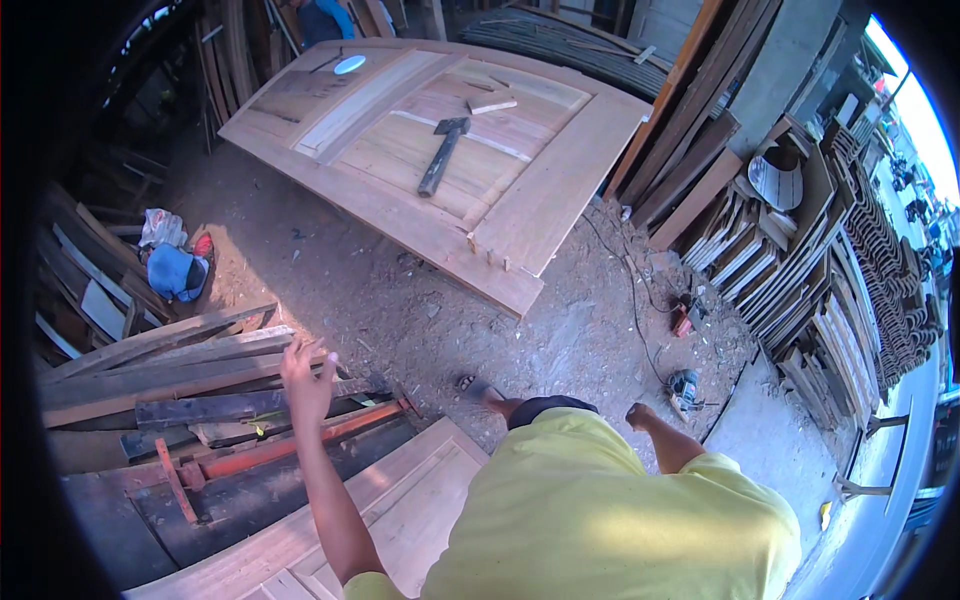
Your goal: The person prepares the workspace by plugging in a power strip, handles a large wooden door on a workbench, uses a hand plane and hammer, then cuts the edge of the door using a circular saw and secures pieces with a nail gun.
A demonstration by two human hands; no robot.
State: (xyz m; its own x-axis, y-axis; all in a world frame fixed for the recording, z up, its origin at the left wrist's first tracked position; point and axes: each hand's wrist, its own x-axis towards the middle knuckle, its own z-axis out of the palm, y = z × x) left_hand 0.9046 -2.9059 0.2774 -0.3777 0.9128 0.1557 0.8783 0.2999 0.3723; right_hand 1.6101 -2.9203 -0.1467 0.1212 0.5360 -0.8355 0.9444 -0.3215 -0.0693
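Observation:
My left hand (308,378) is raised over the stacked timber at the left, its fingers bent and close together. Something small and wood-coloured seems to be between the fingertips, but I cannot make out what. My right hand (638,416) hangs low beside my body over the dirt floor, curled, and nothing shows in it. Ahead lies a large panelled wooden door (405,225), raised above the ground. On it rest a dark-headed hammer (443,155), a small wood block (492,103) and a white disc (349,65). Small wooden pieces (490,257) stick up near its closest corner.
Timber planks (180,365) and an orange bar clamp (300,440) lie at the left, beside another panelled door (400,510). Power tools (683,388) with a cord sit on the floor at the right, near stacked curved wood pieces (790,250). Another person's blue sleeve (325,20) shows at the back.

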